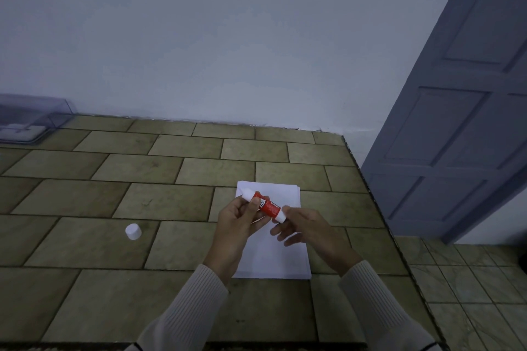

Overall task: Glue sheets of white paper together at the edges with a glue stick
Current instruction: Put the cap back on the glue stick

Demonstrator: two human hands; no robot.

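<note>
A red and white glue stick (267,206) is held in the air above a stack of white paper sheets (273,256) lying on the tiled counter. My left hand (238,222) grips the stick's body near its uncapped upper end. My right hand (305,224) pinches the white bottom end of the stick between thumb and fingers. The stick's white cap (133,231) stands alone on the counter, well to the left of both hands.
The tiled counter (114,236) ends at a right edge (379,214), with a lower tiled floor and a grey-blue door (456,122) beyond. A clear plastic box (31,120) sits at the far left against the white wall.
</note>
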